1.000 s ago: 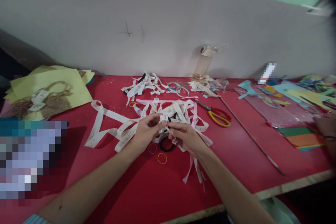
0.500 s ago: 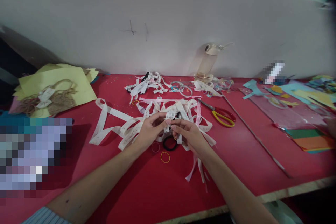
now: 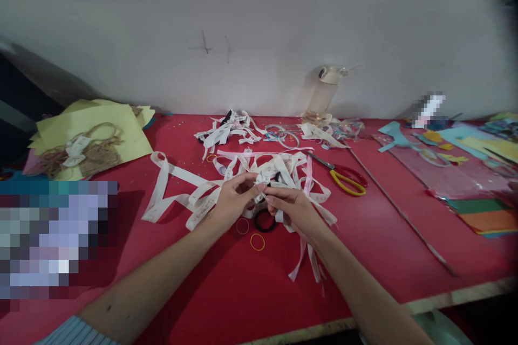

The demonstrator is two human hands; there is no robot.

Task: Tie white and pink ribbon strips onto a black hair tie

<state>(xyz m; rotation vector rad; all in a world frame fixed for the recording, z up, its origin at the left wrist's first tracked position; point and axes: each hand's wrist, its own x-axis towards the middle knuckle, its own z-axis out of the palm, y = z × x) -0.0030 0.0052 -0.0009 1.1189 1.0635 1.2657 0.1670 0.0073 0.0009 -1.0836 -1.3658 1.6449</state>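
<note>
Over a tangled heap of white printed ribbon, my left hand and my right hand meet fingertip to fingertip. Both pinch a piece of white printed ribbon, with some black material beside it, partly hidden by the fingers. A black hair tie lies just below the hands. Nearer the front are a yellow rubber band and a pinkish band. Pink ribbon ends trail out below my right hand.
Scissors lie right of the heap, beside a long thin stick. Behind stand a bottle and another ribbon pile. Yellow sheets with twine are at left, coloured papers at right. The table's edge is in front.
The whole view has shifted slightly, with the table things appearing a little further right. Both hands keep their pinch on the ribbon, its piece turned slightly.
</note>
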